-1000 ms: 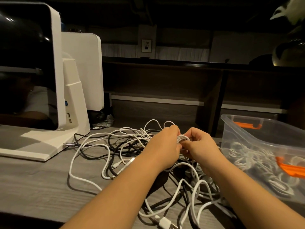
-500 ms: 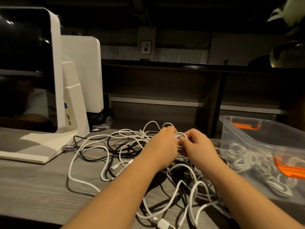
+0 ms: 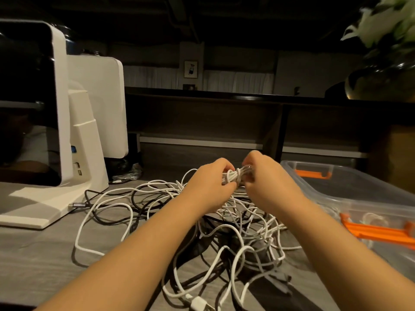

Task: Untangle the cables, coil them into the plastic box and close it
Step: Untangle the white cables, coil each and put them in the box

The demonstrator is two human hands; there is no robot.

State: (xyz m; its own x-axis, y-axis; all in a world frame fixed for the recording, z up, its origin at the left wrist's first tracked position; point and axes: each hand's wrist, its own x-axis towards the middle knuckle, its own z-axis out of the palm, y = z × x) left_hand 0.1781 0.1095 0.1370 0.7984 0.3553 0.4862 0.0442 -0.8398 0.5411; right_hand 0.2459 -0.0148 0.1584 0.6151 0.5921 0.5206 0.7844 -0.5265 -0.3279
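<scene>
A small coiled bundle of white cable is held between both hands above the table. My left hand grips its left end and my right hand grips its right end, fingers curled round it. Beneath them a tangle of white and black cables spreads over the grey table. At the right stands a clear plastic box with orange latches; coiled white cables lie inside it.
A white monitor on a stand fills the left side, with a cable plugged in near its base. A USB plug lies near the front edge. Dark shelving runs behind the table. A plant pot sits at the far right.
Both hands have lifted the bundle a little and the coil now shows more clearly between them. The camera has tilted slightly.
</scene>
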